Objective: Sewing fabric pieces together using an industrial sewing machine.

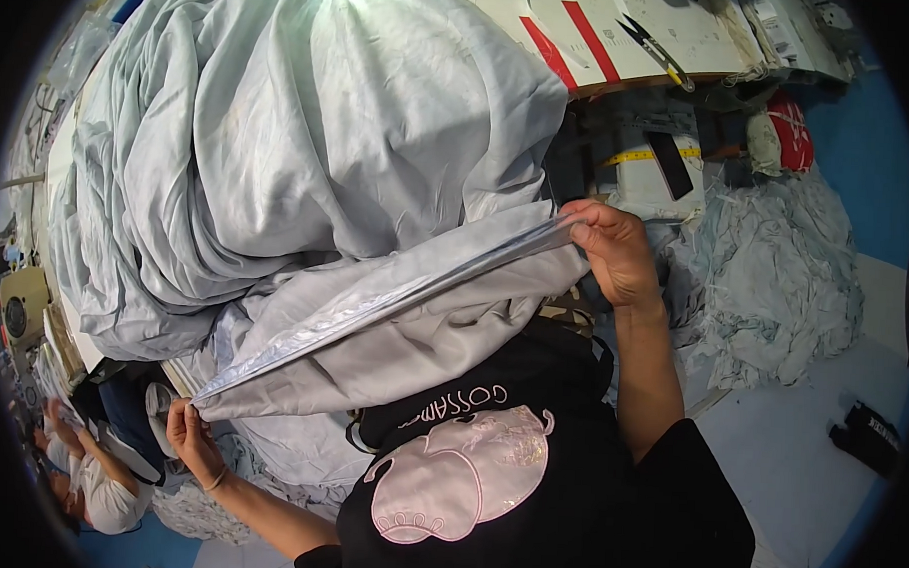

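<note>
A light grey cloth [427, 358] is stretched slantwise in front of my body, with a shiny, smooth strip [373, 316] along its taut edge. My left hand [195, 443] pinches the lower left end of that edge. At the upper right end, my right hand [616, 252] grips the other corner between thumb and fingers. The middle of the cloth sags in folds below the edge. Just beyond it, a big mound of pale grey-blue fabric [360, 130] covers the table and meets the held cloth.
Thread snips [658, 53] lie on the white tabletop [624, 15] at the far right. Below it are a dark phone [669, 164] and a yellow measuring tape [624, 157]. A heap of fabric scraps [775, 280] stands right. Another person [107, 482] sits at left.
</note>
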The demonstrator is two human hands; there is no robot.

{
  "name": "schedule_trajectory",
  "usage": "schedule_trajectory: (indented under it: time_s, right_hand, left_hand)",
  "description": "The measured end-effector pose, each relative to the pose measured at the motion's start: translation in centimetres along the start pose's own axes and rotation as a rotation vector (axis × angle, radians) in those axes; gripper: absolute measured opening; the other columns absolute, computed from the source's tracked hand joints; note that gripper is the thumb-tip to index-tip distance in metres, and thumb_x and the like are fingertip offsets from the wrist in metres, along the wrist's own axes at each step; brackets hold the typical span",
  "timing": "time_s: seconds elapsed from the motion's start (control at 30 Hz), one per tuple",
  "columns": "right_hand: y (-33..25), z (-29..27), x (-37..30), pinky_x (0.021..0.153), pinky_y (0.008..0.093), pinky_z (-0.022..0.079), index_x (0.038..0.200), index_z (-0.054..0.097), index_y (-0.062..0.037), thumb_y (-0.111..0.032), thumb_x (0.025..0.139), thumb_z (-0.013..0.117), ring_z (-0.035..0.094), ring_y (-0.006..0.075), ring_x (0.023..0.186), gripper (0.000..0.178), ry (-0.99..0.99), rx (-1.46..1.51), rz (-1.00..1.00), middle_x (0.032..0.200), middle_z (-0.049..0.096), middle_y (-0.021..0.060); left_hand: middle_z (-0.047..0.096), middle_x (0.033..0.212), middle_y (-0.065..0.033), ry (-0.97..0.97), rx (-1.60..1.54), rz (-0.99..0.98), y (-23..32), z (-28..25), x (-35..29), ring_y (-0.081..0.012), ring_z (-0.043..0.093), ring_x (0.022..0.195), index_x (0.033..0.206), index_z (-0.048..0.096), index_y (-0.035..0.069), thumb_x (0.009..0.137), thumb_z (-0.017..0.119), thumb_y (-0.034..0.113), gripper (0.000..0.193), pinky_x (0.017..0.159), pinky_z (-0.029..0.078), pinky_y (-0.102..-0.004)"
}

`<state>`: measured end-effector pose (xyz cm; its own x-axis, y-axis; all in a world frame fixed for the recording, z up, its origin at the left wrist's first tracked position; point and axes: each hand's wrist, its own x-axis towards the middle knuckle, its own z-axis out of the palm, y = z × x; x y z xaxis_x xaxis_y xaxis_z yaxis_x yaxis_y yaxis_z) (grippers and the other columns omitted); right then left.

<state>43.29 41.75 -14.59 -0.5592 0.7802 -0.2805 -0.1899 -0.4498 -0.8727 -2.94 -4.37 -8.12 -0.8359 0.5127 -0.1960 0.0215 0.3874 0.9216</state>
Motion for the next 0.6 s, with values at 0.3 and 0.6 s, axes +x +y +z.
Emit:
schedule_trajectory:
  time_s: [0.3,0.6]
  right_hand:
    - [-1.7,2.2,1.3,0.121,0.0467,0.041,0.095,0.072,-0.0030,0.000,0.094,0.075,0.063,0.0179,0.107,0.005,0.051,0.239,-0.139,0.109,0.067,0.0077]
    - [-3.3,4.6,1.2,0.111,0.0456,0.053,0.099,0.068,-0.0001,0.012,0.093,0.070,0.069,0.0210,0.102,0.013,0.105,0.194,-0.230,0.109,0.068,0.0134]
  left_hand:
    - [0.052,0.075,0.0078,-0.055,0.032,0.051,1.6,1.9,1.8,-0.0009,0.038,0.064,0.097,0.066,0.004,0.108,0.065,0.015,0.016,0.057,0.029,-0.0204]
    - [0.051,0.074,0.0091,-0.017,0.070,0.033,0.4,1.2,4.0,-0.0002,0.039,0.062,0.096,0.068,0.006,0.107,0.068,0.020,0.017,0.056,0.029,-0.0194]
